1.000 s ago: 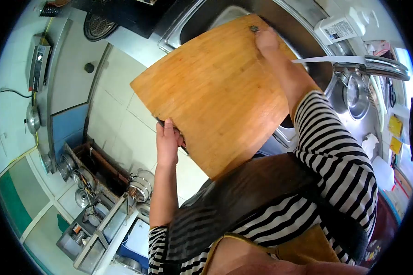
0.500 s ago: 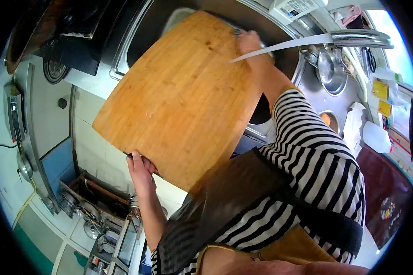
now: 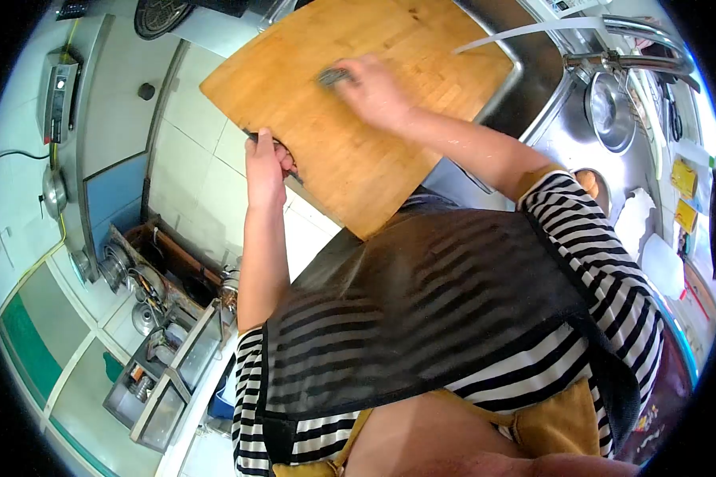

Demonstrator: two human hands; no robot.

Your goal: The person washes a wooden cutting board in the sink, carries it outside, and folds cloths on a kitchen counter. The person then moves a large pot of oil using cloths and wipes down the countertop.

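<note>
A large wooden cutting board [image 3: 422, 151] lies tilted across the sink, its near corner reaching my dark apron [image 3: 422, 310]. With fingers wrapped round its left edge, by the dark-rimmed handle slot, my left hand [image 3: 264, 163] holds the board. My right hand [image 3: 378, 95] is closed on a grey scouring pad [image 3: 334, 77], which it presses to the board's face near the middle. That hand is slightly blurred. From the faucet [image 3: 644, 62] a thin stream of water [image 3: 525, 32] falls toward the board's far right part.
Behind and right of the board is the metal sink rim [image 3: 545, 119]. A steel bowl [image 3: 610, 115] stands on the right counter, with a white jug [image 3: 662, 266] nearer me. Down to the left are a wooden crate [image 3: 163, 246] and a glass-sided rack [image 3: 163, 405].
My right hand has moved from the board's far right edge to its middle left, and the scouring pad now shows clearly. My left hand keeps its grip. The view has shifted.
</note>
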